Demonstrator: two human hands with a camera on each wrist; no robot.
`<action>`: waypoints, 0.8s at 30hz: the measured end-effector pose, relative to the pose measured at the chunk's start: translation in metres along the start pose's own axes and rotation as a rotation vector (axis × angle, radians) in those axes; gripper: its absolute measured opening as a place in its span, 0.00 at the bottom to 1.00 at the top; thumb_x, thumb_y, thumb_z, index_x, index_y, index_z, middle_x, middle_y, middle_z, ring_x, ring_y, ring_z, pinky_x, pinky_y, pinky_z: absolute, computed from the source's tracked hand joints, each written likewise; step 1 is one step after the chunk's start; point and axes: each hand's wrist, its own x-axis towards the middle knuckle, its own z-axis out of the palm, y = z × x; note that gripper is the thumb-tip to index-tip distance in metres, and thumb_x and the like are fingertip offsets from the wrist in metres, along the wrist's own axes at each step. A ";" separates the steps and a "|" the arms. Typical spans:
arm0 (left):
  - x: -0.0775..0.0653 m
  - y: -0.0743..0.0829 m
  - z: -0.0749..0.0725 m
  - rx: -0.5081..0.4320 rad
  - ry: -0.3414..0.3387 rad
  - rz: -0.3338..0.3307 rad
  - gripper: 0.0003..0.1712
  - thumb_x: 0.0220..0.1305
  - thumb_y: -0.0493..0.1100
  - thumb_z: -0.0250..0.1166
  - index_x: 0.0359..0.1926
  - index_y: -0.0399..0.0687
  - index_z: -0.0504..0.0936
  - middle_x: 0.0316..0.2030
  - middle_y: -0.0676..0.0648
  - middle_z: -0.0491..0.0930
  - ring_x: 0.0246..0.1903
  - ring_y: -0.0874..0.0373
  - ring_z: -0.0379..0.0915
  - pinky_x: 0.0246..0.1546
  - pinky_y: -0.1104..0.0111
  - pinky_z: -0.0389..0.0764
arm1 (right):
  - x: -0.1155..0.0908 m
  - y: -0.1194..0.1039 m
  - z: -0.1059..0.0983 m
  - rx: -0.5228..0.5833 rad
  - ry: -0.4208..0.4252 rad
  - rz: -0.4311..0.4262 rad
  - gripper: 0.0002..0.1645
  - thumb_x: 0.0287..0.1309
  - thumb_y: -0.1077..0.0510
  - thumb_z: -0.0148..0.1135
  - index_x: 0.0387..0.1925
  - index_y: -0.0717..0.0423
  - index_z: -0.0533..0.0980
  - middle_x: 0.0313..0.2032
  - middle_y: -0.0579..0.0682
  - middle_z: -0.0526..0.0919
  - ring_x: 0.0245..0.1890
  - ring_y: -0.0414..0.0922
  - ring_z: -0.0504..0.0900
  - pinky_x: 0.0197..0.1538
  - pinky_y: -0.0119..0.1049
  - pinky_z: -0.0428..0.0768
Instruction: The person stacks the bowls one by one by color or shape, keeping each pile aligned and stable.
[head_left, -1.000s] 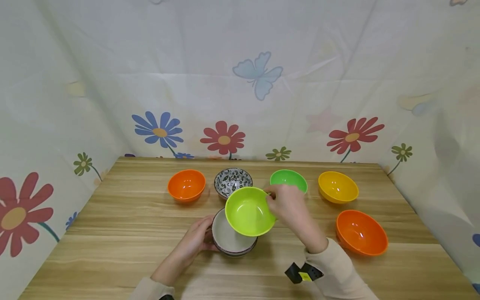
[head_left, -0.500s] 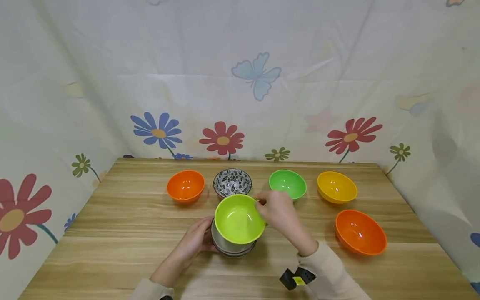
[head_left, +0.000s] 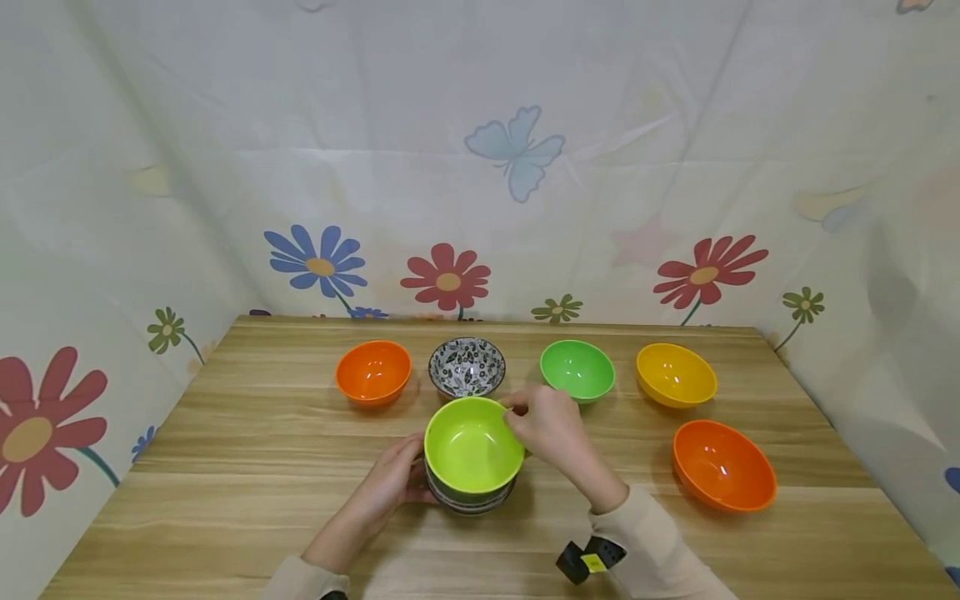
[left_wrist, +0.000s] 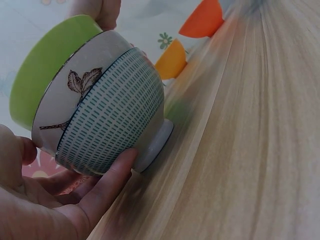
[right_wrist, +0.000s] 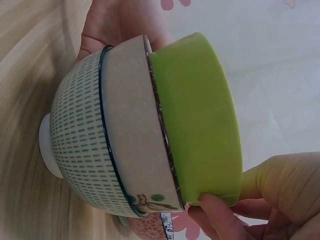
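A lime green bowl (head_left: 474, 446) sits inside a cream bowl with a brown leaf design (left_wrist: 107, 47), partly raised above its rim. That cream bowl nests in a bowl with green dashes (right_wrist: 80, 130), which stands on the table. My left hand (head_left: 390, 475) holds the two ceramic bowls from the left, thumb near the cream rim and fingers against the dashed bowl's underside. With thumb and fingers, my right hand (head_left: 550, 425) pinches the lime bowl at its right rim. The bottom of the lime bowl is hidden inside the stack.
Behind the stack stand an orange bowl (head_left: 373, 373), a black-and-white patterned bowl (head_left: 467, 367), a green bowl (head_left: 577, 371) and a yellow bowl (head_left: 677, 375). A larger orange bowl (head_left: 723, 465) is at the right on the wooden table (head_left: 225, 483). A flowered curtain surrounds the table.
My right hand has brought the lime bowl left and down, from above the ceramic bowls into the cream one. My left hand has stayed in place on the stack.
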 end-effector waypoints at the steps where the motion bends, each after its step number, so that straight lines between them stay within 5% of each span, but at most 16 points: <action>1: 0.000 0.000 0.000 -0.001 -0.001 0.000 0.30 0.73 0.51 0.36 0.63 0.33 0.62 0.60 0.33 0.66 0.51 0.49 0.73 0.37 0.56 0.82 | 0.000 0.000 0.000 -0.003 -0.005 0.001 0.10 0.45 0.65 0.63 0.31 0.54 0.85 0.26 0.48 0.85 0.18 0.37 0.73 0.21 0.29 0.70; 24: 0.000 0.000 0.001 -0.015 -0.002 -0.004 0.28 0.73 0.49 0.35 0.61 0.33 0.64 0.56 0.35 0.71 0.47 0.52 0.76 0.36 0.55 0.82 | -0.001 0.001 0.007 -0.029 -0.028 0.004 0.10 0.44 0.64 0.64 0.30 0.52 0.85 0.24 0.46 0.84 0.18 0.37 0.71 0.20 0.29 0.68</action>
